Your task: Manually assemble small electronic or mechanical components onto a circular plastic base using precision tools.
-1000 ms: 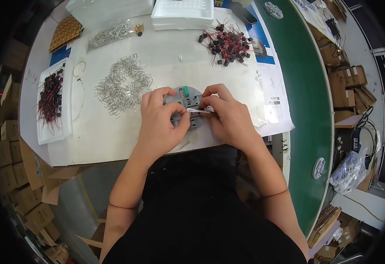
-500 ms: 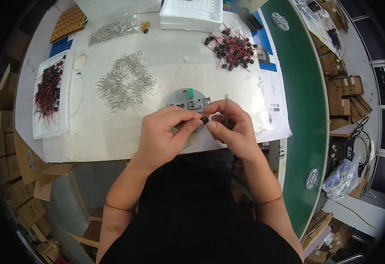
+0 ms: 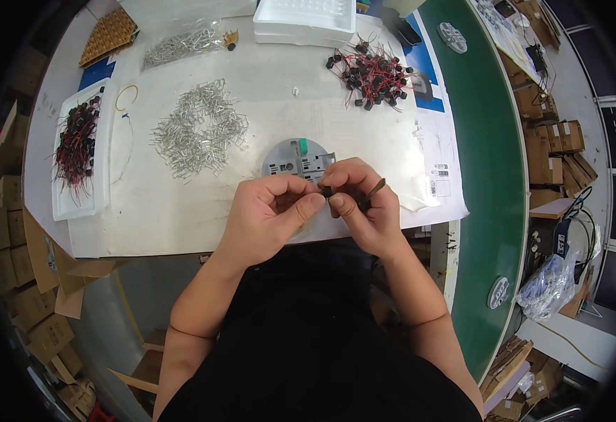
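Note:
Close to the table's front edge, both hands meet at a small black round part (image 3: 327, 190), like those in the wired pile. My left hand (image 3: 269, 211) pinches it between thumb and forefinger from the left. From the other side, my right hand (image 3: 364, 207) grips it with thumb and fingertips. A thin dark tool (image 3: 377, 187), possibly tweezers, is tucked in the right fingers; its far end is hidden. Just beyond the hands lies a round grey fixture (image 3: 276, 160) with a green block (image 3: 304, 146) and metal plates; the hands partly cover it.
Black parts with red and black wires lie in a pile (image 3: 371, 74) at the back right. A white tray (image 3: 104, 190) at the left holds more. Silvery bent wire pieces (image 3: 199, 130) are heaped left of centre. Behind are a clear bag (image 3: 181, 48) and stacked white trays (image 3: 301, 35).
The tool in my right hand has swung from upright to a slant toward the right. Both hands still hold the black part, with the fingertips slightly shifted.

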### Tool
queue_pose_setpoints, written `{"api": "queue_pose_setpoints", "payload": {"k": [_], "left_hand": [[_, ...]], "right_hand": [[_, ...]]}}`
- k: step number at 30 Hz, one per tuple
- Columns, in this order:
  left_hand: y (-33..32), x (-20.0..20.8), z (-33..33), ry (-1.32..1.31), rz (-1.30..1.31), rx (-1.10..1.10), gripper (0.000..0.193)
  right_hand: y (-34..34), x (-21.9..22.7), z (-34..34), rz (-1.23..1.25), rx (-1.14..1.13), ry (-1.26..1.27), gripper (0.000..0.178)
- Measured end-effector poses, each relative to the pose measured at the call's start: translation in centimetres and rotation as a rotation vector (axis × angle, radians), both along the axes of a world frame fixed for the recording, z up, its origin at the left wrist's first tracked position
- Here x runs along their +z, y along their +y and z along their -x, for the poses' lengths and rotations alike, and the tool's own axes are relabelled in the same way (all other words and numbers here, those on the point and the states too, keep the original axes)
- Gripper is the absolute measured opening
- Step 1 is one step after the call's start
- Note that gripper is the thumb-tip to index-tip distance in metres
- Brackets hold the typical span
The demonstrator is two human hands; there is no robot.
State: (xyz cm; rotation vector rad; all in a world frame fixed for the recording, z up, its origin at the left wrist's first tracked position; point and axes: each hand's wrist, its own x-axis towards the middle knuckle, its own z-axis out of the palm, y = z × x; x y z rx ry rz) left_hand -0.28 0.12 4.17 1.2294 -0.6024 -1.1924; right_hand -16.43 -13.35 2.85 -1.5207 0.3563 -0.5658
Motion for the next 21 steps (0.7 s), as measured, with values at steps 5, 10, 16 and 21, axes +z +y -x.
{"api": "queue_pose_setpoints", "payload": {"k": [5,10,16,21], "left_hand": [[-0.3,-0.2,-0.8,-0.071,0.032,-0.055,0.015],[-0.7,0.5,-0.7,-0.834,0.013,0.085,0.011],[-1.9,-0.7,-1.3,-1.428,0.090,0.266,0.017],[-1.4,-3.1,-1.7,-1.129,0.083,0.208,0.018]], "right_hand": [[0.0,0.6,0.1,-0.002,-0.003,0.009,0.015],[-2.1,1.9,0.2,0.398,-0.008,0.233,0.025],[-2.1,2.7,-1.6,0.830,0.026,0.418,0.024],[-1.0,2.6,-2.5,0.983,0.047,0.620,0.018]]}}
